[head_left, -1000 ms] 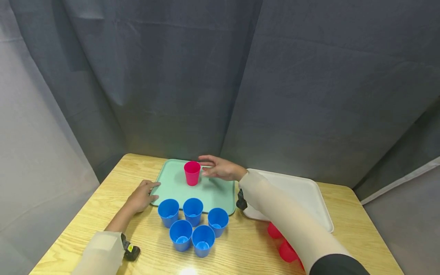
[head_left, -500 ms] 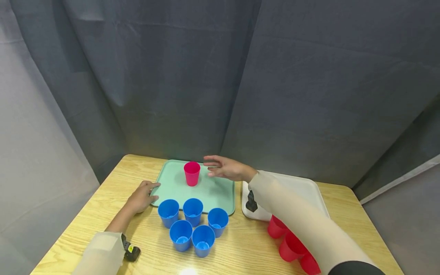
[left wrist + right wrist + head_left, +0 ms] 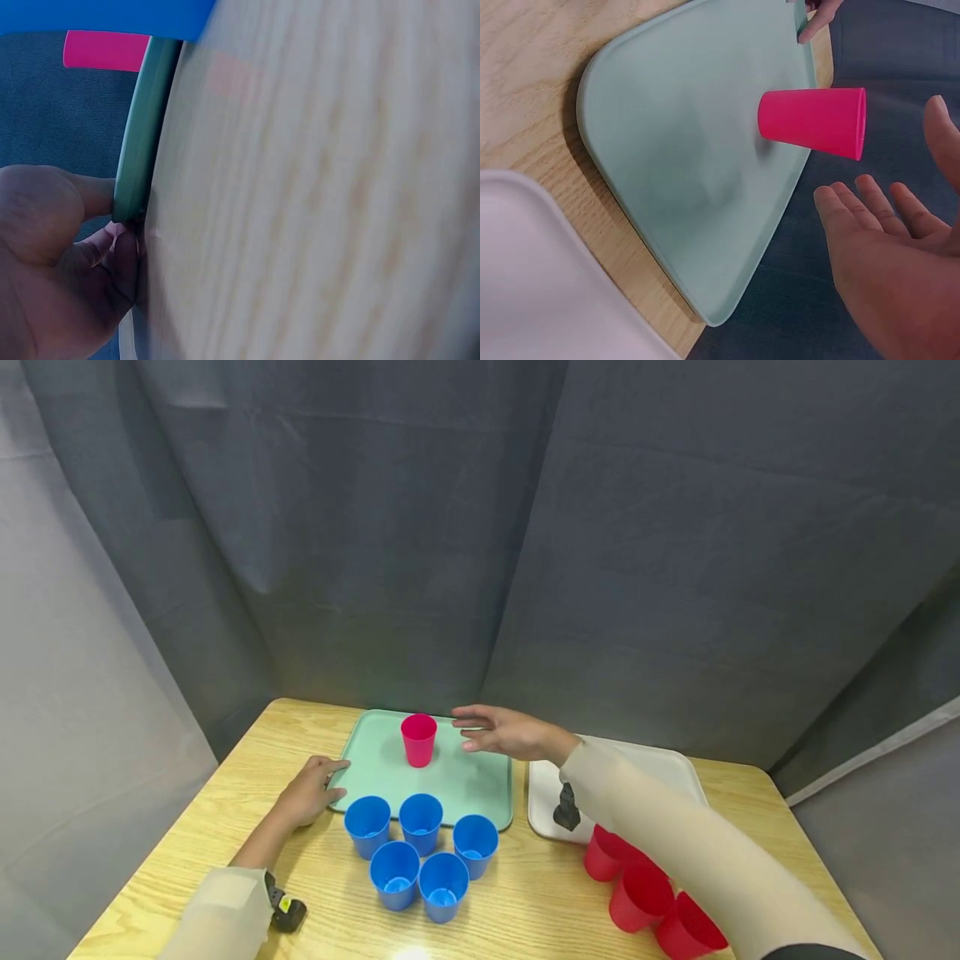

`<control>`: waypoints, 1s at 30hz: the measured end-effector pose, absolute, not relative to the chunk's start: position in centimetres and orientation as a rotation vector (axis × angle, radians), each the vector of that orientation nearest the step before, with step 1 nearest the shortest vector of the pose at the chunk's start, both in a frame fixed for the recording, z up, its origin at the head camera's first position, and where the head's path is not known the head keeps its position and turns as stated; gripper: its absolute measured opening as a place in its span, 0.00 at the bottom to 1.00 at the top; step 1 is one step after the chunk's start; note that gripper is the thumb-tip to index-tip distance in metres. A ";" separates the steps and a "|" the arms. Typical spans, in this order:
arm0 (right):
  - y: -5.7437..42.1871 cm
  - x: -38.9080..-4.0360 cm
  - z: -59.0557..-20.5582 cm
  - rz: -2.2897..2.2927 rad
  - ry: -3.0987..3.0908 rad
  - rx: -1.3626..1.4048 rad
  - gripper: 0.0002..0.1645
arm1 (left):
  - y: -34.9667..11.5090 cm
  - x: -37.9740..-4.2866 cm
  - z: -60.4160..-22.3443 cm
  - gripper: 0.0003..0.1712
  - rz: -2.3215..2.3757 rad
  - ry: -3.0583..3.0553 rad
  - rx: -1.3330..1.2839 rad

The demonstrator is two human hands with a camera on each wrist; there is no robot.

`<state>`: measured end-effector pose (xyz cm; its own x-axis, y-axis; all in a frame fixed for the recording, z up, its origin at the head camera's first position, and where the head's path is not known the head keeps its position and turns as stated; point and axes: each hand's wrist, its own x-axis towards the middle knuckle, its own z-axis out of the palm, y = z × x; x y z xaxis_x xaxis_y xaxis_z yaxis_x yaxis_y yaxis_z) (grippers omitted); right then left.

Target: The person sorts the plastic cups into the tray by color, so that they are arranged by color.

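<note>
A pink-red cup (image 3: 418,741) stands upright toward the back of the mint-green tray (image 3: 468,789). My right hand (image 3: 510,732) hovers to the right of that cup, apart from it. Its fingers are spread and nothing is in the palm, as the right wrist view shows. My left hand (image 3: 306,789) holds the tray's left edge; in the left wrist view its thumb (image 3: 96,196) meets the rim and the other fingers curl beside it. Several blue cups (image 3: 395,875) stand mouth up in a cluster at the tray's front edge.
To the right lies a white tray (image 3: 678,774), partly covered by my right sleeve. Several red cups (image 3: 641,897) stand in front of it on the wooden table (image 3: 540,910). Grey curtains (image 3: 375,543) hang behind the table.
My right hand has moved right, away from the cup on the green tray. More of the red cups at the right now shows. The left hand has stayed in place.
</note>
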<state>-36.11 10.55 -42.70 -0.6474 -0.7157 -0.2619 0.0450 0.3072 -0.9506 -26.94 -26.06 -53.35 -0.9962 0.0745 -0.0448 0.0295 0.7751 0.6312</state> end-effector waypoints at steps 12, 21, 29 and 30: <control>13.3 -34.9 -41.1 -1.389 1.899 -0.666 0.44 | -26.0 -26.9 -53.3 0.29 1.038 2.895 0.079; 16.8 -34.1 -40.1 -1.377 1.947 -0.674 0.44 | -26.2 -26.9 -53.3 0.29 1.021 2.907 0.086; 20.0 -33.2 -39.6 -1.326 2.036 -0.670 0.46 | -26.3 -26.9 -53.5 0.29 1.029 2.903 0.084; 20.5 -33.0 -39.5 -1.316 2.048 -0.661 0.46 | -26.2 -26.9 -53.5 0.29 1.027 2.903 0.082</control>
<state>-33.00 20.46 -39.55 -0.6897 -0.6890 -0.2229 -0.0835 0.3814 -0.9206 -26.95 -26.24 -53.48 -0.9967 0.0706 -0.0402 0.0296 0.7764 0.6295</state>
